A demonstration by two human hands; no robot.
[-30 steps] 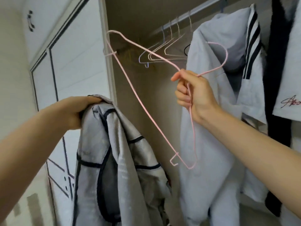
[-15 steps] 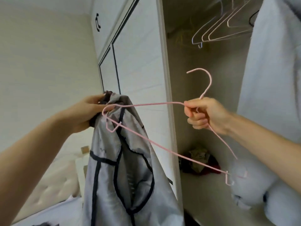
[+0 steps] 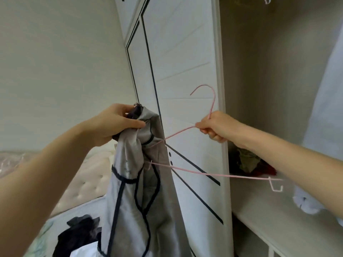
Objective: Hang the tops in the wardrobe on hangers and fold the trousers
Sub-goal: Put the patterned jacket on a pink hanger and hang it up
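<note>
This is a bedroom in a home; a tall white wardrobe [image 3: 185, 71] with dark trim lines on its doors stands against a plain pale wall [image 3: 55, 62]; its open compartment shows a pale garment [image 3: 326, 89] hanging at the right, the tips of wire hangers [image 3: 266, 0] at the top edge, and a crumpled heap of clothes [image 3: 248, 162] in the back corner above a shelf [image 3: 278, 219]. Beside the wardrobe lies a bed with a tufted, buttoned mattress [image 3: 87, 179]; dark clothing [image 3: 78, 236] is strewn on it; a grey top [image 3: 133, 191] and a pink wire hanger [image 3: 230, 175] are held up before the door.
</note>
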